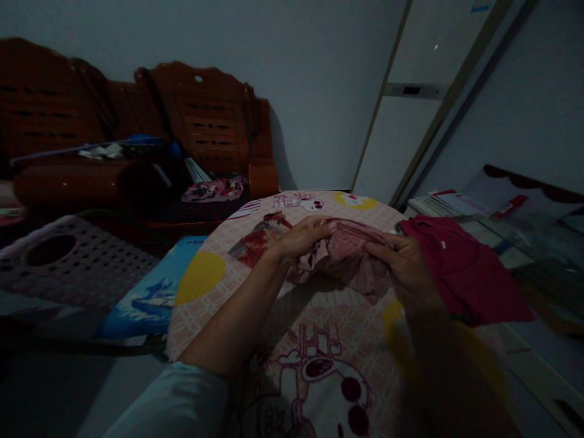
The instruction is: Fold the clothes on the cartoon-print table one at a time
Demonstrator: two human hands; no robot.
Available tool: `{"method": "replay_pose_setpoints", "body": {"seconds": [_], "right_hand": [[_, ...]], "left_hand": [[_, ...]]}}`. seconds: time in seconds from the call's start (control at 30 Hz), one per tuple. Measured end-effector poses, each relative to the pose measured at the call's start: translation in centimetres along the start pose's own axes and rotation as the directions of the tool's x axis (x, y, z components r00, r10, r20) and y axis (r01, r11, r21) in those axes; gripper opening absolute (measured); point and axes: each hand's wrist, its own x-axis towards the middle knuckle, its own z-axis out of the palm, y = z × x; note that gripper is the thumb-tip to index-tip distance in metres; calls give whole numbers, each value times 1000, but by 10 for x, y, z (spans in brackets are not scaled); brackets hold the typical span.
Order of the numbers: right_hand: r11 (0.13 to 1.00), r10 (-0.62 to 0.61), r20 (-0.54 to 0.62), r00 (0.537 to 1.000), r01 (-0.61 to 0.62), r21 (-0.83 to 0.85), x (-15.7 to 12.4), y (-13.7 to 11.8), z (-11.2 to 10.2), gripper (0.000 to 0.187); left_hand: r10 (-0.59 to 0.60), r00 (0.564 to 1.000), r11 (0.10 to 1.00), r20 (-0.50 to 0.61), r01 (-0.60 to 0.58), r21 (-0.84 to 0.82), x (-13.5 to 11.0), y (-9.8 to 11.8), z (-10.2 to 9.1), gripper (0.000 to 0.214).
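A pink garment (351,258) is stretched between my two hands above the round table. Its upper edge is pinched at the left by my left hand (303,237), thumb on top. At the right, my right hand (404,261) grips the same edge with fingers closed round the cloth. The lower part of the garment hangs in loose folds toward the tablecloth (255,316), which has cartoon prints and yellow spots. Just behind my left hand lies a red-brown patterned cloth (260,240). A crimson garment (460,261) is spread beside my right hand, at the table's right edge.
A wooden bench (205,121) with clothes on it stands at the back left. Left of the table are a woven plastic basket (104,261) and a blue printed bag (150,298). A glass-topped table (542,249) and stacked papers (442,204) are at right.
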Motion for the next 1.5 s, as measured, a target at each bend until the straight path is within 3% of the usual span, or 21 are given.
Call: {"method": "replay_pose_setpoints", "body": {"seconds": [0.27, 0.6, 0.77, 1.1, 1.5], "right_hand": [[991, -71, -87, 994, 81, 111, 2, 0, 5, 18], [961, -86, -70, 994, 101, 256, 4, 3, 18, 21], [961, -78, -56, 995, 90, 262, 3, 2, 18, 21], [964, -49, -103, 993, 74, 256, 5, 7, 10, 20], [958, -2, -62, 998, 20, 286, 5, 7, 7, 21]], "left_hand": [[-40, 999, 998, 9, 39, 41, 1, 0, -2, 32], [-61, 998, 998, 32, 61, -2, -4, 5, 3, 33], [-41, 997, 999, 69, 40, 19, -6, 8, 3, 28], [-161, 972, 986, 174, 166, -17, -9, 6, -4, 32], [-189, 977, 981, 95, 193, -29, -8, 4, -4, 27]]}}
